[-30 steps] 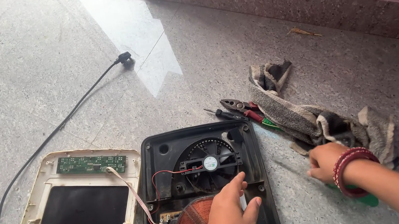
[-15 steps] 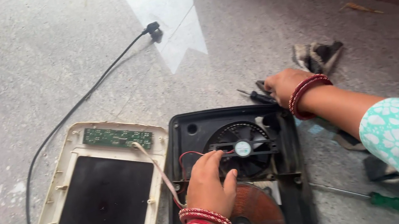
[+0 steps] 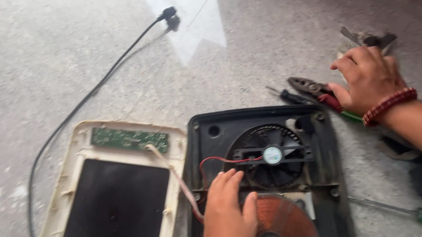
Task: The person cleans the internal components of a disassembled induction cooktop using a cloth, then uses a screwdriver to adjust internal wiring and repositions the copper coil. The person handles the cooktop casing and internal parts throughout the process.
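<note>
Gripping pliers (image 3: 313, 90) (jaws up-left), right hand (image 3: 367, 78).

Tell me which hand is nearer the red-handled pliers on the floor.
Right. The right hand lies on the handles of the red-handled pliers, beside the opened black base. The left hand rests inside that base, by the fan and copper coil, well apart from them.

There is just the one view, from a camera on the person's head, looking steeply down and forward at the stone floor (image 3: 41, 61). It sits close over the opened black appliance base (image 3: 334, 172), cut off at the bottom edge, and reaches to the wall foot at top right
</note>
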